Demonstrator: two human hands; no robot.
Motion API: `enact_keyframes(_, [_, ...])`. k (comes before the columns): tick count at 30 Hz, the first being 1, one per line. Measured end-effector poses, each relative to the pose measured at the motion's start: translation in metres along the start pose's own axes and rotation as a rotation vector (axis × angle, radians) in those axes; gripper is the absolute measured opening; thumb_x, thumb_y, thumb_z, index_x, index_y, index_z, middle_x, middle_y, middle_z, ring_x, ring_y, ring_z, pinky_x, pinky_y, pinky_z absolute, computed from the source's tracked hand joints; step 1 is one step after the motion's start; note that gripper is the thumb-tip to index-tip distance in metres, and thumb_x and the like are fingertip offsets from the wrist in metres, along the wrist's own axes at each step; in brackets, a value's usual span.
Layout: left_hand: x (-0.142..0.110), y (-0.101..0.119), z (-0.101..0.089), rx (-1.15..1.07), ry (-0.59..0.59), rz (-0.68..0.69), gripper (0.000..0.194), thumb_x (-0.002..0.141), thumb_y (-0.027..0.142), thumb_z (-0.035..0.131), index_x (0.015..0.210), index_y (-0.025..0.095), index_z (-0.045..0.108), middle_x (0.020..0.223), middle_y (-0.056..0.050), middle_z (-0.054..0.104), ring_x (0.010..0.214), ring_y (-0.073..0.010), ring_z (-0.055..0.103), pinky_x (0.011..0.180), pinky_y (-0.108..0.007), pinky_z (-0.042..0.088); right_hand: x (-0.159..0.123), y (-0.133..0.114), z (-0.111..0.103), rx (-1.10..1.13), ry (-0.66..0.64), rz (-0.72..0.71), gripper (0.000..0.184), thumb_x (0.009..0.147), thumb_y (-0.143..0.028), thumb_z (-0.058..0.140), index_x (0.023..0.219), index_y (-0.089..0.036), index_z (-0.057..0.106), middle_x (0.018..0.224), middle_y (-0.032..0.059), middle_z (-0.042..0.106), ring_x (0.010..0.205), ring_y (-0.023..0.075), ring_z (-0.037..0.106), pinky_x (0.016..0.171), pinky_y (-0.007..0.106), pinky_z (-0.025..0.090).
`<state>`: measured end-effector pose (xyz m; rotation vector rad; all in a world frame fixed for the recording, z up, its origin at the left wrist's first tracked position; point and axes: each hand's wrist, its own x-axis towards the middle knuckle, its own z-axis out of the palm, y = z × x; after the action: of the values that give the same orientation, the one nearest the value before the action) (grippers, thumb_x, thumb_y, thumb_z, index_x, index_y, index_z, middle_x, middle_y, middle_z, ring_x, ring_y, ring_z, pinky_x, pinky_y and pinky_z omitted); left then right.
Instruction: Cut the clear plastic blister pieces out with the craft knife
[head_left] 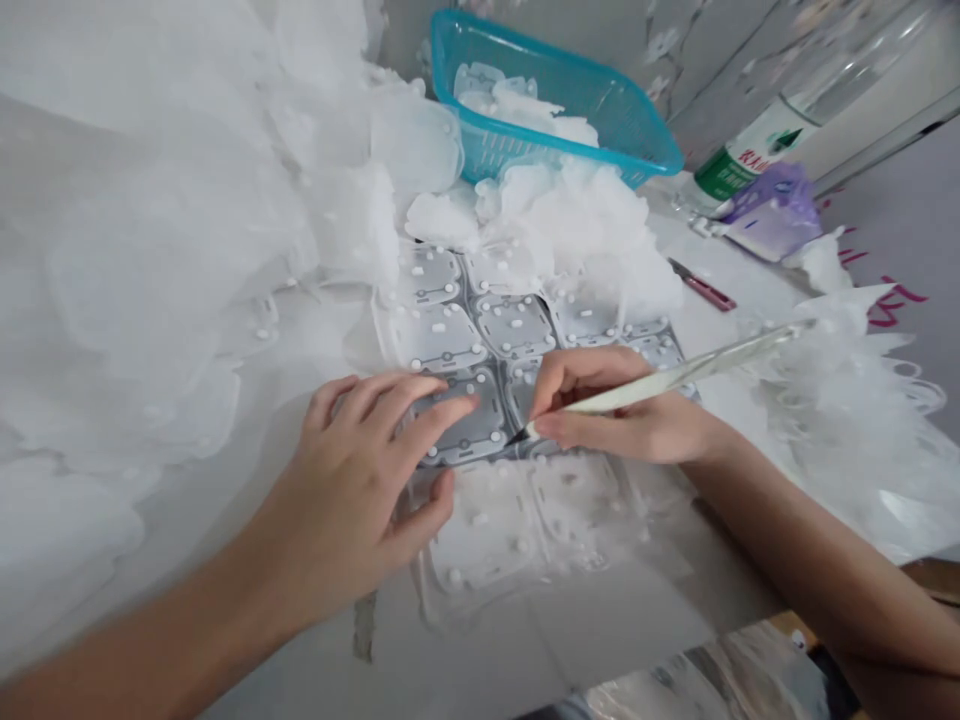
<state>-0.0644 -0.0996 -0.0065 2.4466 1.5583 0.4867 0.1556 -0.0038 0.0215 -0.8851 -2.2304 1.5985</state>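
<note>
Through the head camera I see two hands, both mine to read from here. The left hand point(352, 480) lies open, its fingers spread and pressing flat on a translucent moulded plastic sheet point(469, 420), with white dots along the edges of its rounded cells. The right hand point(615, 400) is closed in a pen grip around one slim craft knife point(660, 380), its pale handle pointing up and to the right. The dark blade tip point(517, 437) touches the sheet between the two hands, which are close together but not touching each other.

The sheet lies on a white counter point(750, 290), directly under both hands. I count about nine grey cells, though the hands and loose film hide some, so I can't be exact. Two frosted cells sit nearer me.

Further off, there is one blue plastic basket point(622, 120) holding translucent pieces point(517, 100), and one white heap of film point(570, 225) just in front of it. A large translucent pile point(150, 250) fills the left side, and a smaller heap of scraps point(847, 400) sits at right. Beyond the right hand lie one utility knife point(701, 285) with a dark red handle, one purple packet point(772, 212), and one clear bottle point(787, 100) with a green label.
</note>
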Motion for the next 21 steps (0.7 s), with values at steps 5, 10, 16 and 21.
enact_keyframes(5, [-0.003,0.005,0.003,0.106,0.004,0.056,0.047,0.083,0.02,0.043,0.127,0.026,0.056,0.122,-0.012,0.059,0.116,-0.0343,0.051,0.104,-0.065,0.023,0.003,0.011,0.017,0.23,0.361,0.094,0.007,0.082,-0.018,0.058,0.078,-0.016,0.052,0.055,-0.0053,0.055,0.041,0.0055,0.048,0.04,0.015,0.04])
enact_keyframes(10, [-0.002,0.003,0.005,-0.011,-0.078,0.124,0.048,0.084,0.016,0.039,0.13,0.023,0.053,0.146,-0.004,0.045,0.132,-0.0274,0.041,0.111,-0.054,0.023,0.004,0.01,0.026,-0.046,0.428,-0.024,0.005,0.082,-0.015,0.057,0.079,-0.016,0.053,0.059,-0.0034,0.058,0.048,0.0065,0.052,0.046,0.017,0.041])
enact_keyframes(16, [0.003,0.001,0.001,-0.03,-0.107,0.1,0.046,0.078,0.017,0.044,0.121,0.025,0.06,0.146,-0.005,0.044,0.128,-0.0327,0.044,0.098,-0.054,0.038,0.004,0.005,0.035,-0.239,0.462,-0.074,0.004,0.083,-0.014,0.055,0.08,-0.016,0.054,0.058,-0.0045,0.054,0.047,0.0048,0.044,0.045,0.017,0.034])
enact_keyframes(21, [0.005,-0.003,0.0,-0.004,-0.116,0.115,0.047,0.075,0.019,0.048,0.12,0.029,0.059,0.148,-0.006,0.041,0.124,-0.0353,0.046,0.089,-0.054,0.041,0.004,0.007,0.039,-0.314,0.489,-0.093,0.004,0.085,-0.015,0.054,0.081,-0.017,0.054,0.058,-0.0056,0.051,0.047,0.0047,0.042,0.046,0.017,0.032])
